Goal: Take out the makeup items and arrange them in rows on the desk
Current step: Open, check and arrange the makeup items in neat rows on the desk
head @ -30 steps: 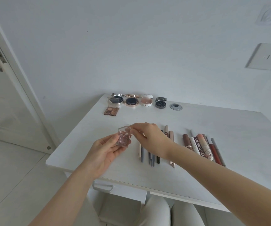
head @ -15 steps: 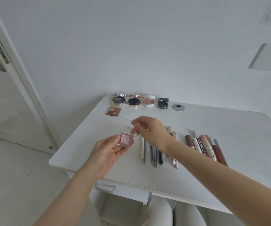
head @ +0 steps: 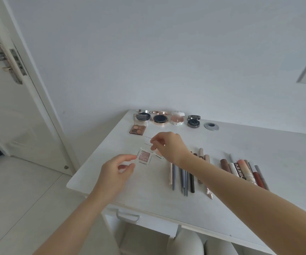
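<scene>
A small clear case of pink glitter eyeshadow (head: 144, 157) sits low over the white desk (head: 259, 153), left of centre. My left hand (head: 118, 170) pinches its left edge with thumb and forefinger. Just behind it, my right hand (head: 167, 146) pinches the top edge of the case's clear lid (head: 148, 141), which stands raised. Another small clear piece (head: 160, 156) lies partly hidden under my right hand. I cannot tell whether the case touches the desk.
Along the desk's back edge stand a brown eyeshadow palette (head: 138, 129), several round compacts (head: 160, 119) and a grey cable grommet (head: 211, 126). Several pencils (head: 183, 178) and lip tubes (head: 244, 171) lie in rows at the right. A door (head: 10, 107) stands left.
Both hands moved forward and down with the case, from above the front edge to low over the desk. My right hand lifted the clear lid further open.
</scene>
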